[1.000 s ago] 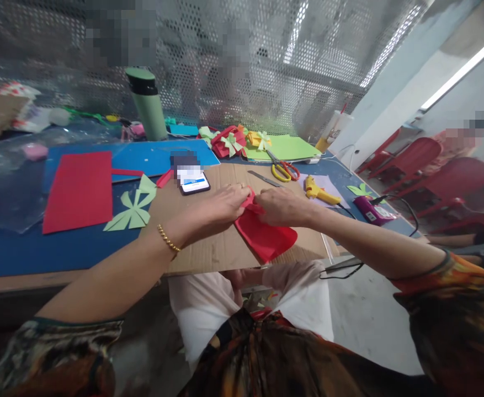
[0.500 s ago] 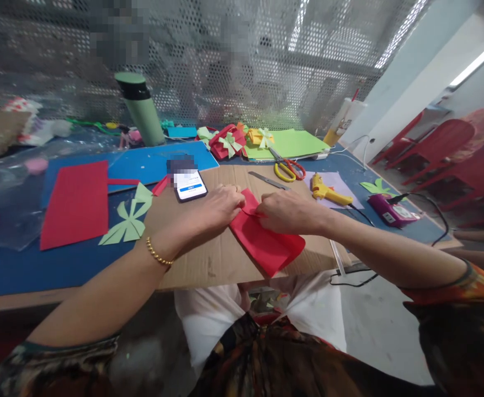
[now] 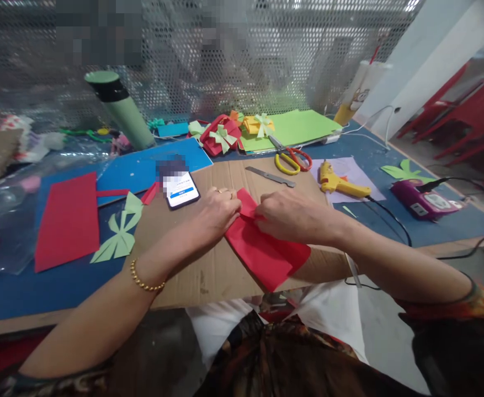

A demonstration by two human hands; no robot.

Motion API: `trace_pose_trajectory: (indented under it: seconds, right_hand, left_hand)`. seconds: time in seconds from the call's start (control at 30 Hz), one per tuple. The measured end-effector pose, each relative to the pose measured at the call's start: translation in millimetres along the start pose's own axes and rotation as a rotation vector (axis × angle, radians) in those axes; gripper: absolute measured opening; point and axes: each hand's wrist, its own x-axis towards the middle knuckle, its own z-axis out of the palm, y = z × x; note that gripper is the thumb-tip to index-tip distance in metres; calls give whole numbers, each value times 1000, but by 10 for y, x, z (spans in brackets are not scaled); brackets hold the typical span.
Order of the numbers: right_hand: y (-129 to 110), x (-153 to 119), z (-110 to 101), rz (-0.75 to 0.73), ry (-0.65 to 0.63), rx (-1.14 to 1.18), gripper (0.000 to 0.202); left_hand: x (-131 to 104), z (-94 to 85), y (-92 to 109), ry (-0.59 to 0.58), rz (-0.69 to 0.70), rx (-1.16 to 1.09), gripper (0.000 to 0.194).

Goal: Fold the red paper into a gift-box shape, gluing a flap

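A folded sheet of red paper (image 3: 262, 251) lies at a slant on the brown cardboard (image 3: 200, 270) in front of me. My left hand (image 3: 221, 209) is closed on its left edge near the top, fingers curled. From the other side my right hand (image 3: 281, 212) pinches the same paper, its knuckles close to the left hand. My fingertips are partly hidden, so how they press the fold cannot be made out. Just beyond my hands lies a flat metal blade (image 3: 270, 177). A phone (image 3: 181, 190) with a lit screen rests left of my left hand.
Scissors (image 3: 288, 160) and a yellow glue gun (image 3: 343, 182) lie behind my right hand, with a purple power socket (image 3: 424, 198) farther right. At left are a red sheet (image 3: 68, 220), a pale green paper bow (image 3: 120, 234) and a tilted green bottle (image 3: 120, 110). Paper packages (image 3: 225, 135) stand behind.
My view has shifted a little, so the table things appear moved. Both hands still hold the red paper in nearly the same place.
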Motion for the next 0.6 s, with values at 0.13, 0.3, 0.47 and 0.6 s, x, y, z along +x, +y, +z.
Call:
trace_pose_trajectory:
  seconds: [0.13,0.3,0.47,0.6]
  right_hand:
    - [63,13,-1,-30,-8,57,31]
    - [171,50,-4,-71,-16,142,29]
    - [337,78,-46,-54,-38,271,33]
    - [436,45,-83,22,78,366,37]
  left_hand:
    - [17,22,-7,23,-6,-14,28]
    - [24,-6,-8,18,-20,-88,27]
    - [31,-37,14,2,-27,-88,28]
    - [48,-51,27,-25,-34,-81,28]
